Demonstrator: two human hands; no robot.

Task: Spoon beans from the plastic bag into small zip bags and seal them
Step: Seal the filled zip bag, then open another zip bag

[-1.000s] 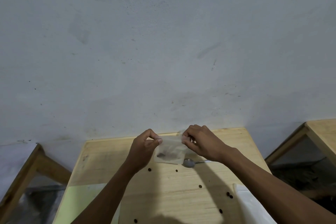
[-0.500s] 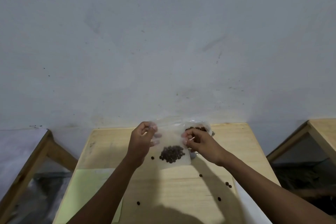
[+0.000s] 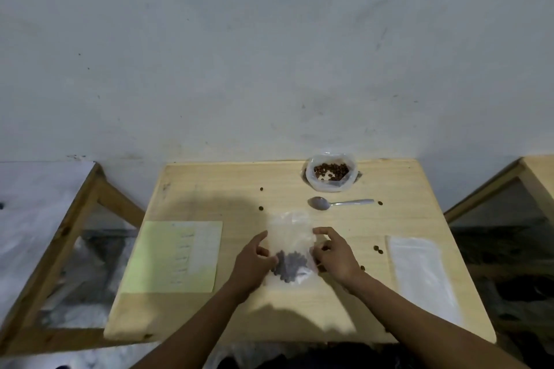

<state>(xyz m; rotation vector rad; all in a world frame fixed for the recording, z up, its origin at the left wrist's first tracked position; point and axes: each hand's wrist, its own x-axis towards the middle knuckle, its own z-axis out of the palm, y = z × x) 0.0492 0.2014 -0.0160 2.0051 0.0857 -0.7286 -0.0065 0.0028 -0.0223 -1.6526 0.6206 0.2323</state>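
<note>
A small zip bag [image 3: 289, 249] holding a clump of dark beans [image 3: 289, 265] is laid flat on the wooden surface [image 3: 389, 189], a little nearer the front edge than the middle. It is flanked by both hands: the left hand [image 3: 254, 260] is set against its left side with the fingers loosely curled, and the right hand [image 3: 332, 252] is set against its right side, fingertips at the bag's edge. Whether the bag is actually pinched by either hand cannot be told.

The plastic bag [image 3: 331, 172], open and with beans inside, is seen by the back edge. A spoon [image 3: 338, 203] is laid just in front of it, bowl to the left. Loose beans [image 3: 377, 249] are scattered over the surface. A pale green sheet [image 3: 175, 256] is placed toward the left edge, and a flat clear packet [image 3: 422, 275] toward the right edge.
</note>
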